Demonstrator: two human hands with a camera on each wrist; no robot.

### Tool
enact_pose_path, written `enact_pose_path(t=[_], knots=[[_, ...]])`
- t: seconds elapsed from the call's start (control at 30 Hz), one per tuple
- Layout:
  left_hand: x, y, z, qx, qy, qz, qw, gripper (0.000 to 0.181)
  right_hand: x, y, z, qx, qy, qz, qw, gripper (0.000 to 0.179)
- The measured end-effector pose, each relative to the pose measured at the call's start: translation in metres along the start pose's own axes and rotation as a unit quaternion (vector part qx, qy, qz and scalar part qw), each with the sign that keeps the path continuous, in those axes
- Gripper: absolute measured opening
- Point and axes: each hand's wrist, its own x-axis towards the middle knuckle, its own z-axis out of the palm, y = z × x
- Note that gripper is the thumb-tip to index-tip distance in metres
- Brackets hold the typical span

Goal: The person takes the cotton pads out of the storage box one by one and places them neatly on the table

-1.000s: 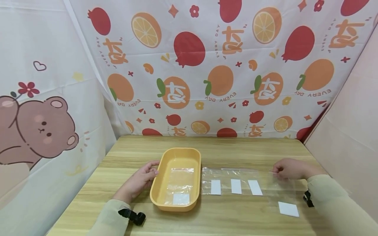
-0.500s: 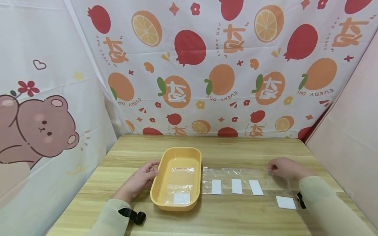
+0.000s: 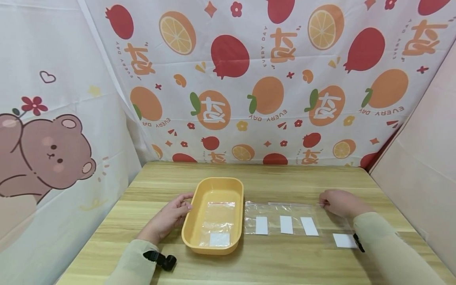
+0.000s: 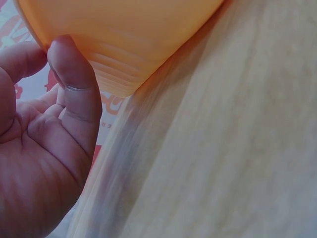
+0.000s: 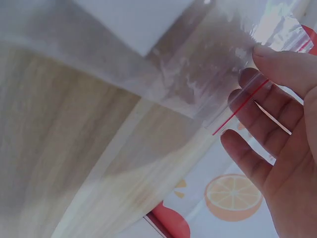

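Observation:
A yellow tray point(image 3: 218, 193) with rounded corners stands on the table, and my left hand point(image 3: 171, 217) pinches its left rim between thumb and fingers. Inside the tray lies a clear zip bag point(image 3: 220, 214) with a white label at its near end. Over on the right, my right hand point(image 3: 342, 204) pinches another clear zip bag point(image 5: 183, 94) near its red zip line, the thumb on one face and fingers behind. That bag's white label point(image 3: 343, 240) hangs toward me, partly covered by the wrist strap.
Several more clear zip bags lie overlapping in a row between the tray and my right hand, showing white labels point(image 3: 261, 225). The wooden table point(image 3: 278, 265) ends at a fruit-print curtain point(image 3: 231, 99) behind; a bear-print curtain point(image 3: 53, 150) hangs at the left.
My right hand has moved left with its zip bag, closer to the row, and the bag's label has shifted away from me. The left hand stays on the tray's rim.

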Motion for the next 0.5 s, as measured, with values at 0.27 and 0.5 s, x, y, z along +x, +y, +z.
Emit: enact_pose_path(t=[0.27,0.5], knots=[[0.0002,0.0003,-0.0003,-0.004,0.0,-0.001,1.0,0.058,-0.0002,-0.0001,0.0018,0.012,0.001,0.008,0.9999,0.022],[0.0002,-0.0003,-0.0005,-0.007,0.0,-0.001,1.0,0.057,-0.0046,-0.0023,0.0022,0.012,0.01,0.005,0.9999,0.023]])
